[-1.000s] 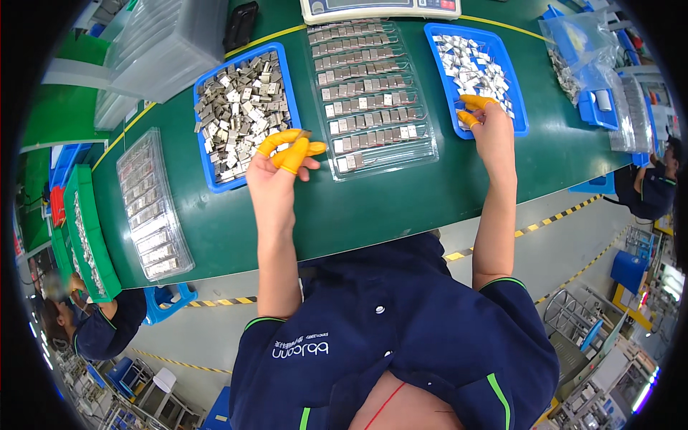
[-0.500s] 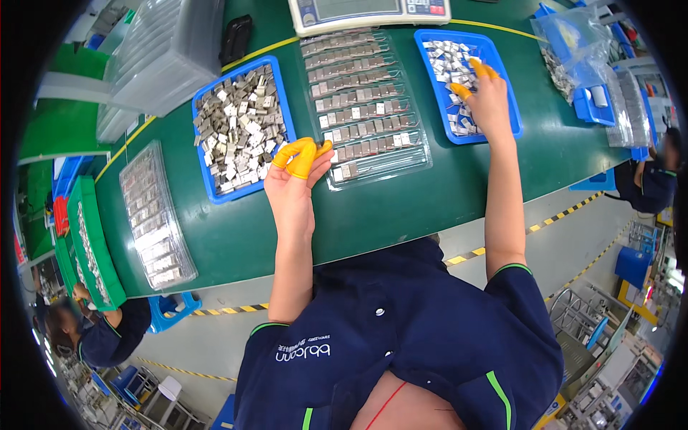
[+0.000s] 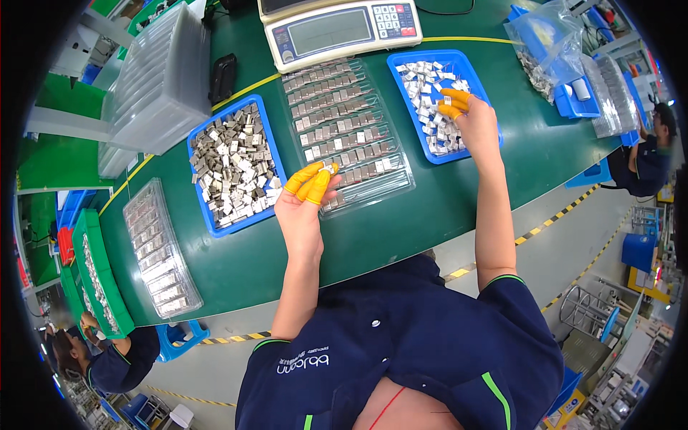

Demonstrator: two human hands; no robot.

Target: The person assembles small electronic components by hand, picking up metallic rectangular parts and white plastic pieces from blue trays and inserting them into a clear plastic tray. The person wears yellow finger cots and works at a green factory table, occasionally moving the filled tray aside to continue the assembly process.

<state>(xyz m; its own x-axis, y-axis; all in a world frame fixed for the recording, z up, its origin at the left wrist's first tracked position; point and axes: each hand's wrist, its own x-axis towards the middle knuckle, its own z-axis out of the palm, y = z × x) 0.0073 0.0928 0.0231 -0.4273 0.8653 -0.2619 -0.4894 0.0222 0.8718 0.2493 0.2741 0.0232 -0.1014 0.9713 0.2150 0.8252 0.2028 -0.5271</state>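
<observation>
My left hand (image 3: 304,204), with yellow finger cots on its fingertips, pinches a small silver-white connector (image 3: 330,169) beside the near end of a clear blister tray (image 3: 373,192). Rows of small metal connectors (image 3: 344,127) fill most of that tray's slots. Over the right blue bin (image 3: 474,72) is my right hand (image 3: 473,125), also in yellow finger cots. Its thumb and fingers close on a small white connector (image 3: 448,100). Similar white pieces (image 3: 423,79) lie loose in this bin. To the left, another blue bin (image 3: 271,136) holds a heap of grey metal connectors (image 3: 233,161).
A digital scale (image 3: 337,32) stands behind the tray. Stacked clear trays (image 3: 154,79) and a black object (image 3: 223,77) sit at the far left. Another filled blister tray (image 3: 161,251) and a green bin (image 3: 104,276) lie left. Co-workers (image 3: 115,358) are at both sides.
My right hand's fingers, spread over the white pieces before, are now closed on one. A pale connector now shows at my left fingertips. The whole view has shifted, bringing more of the scale in.
</observation>
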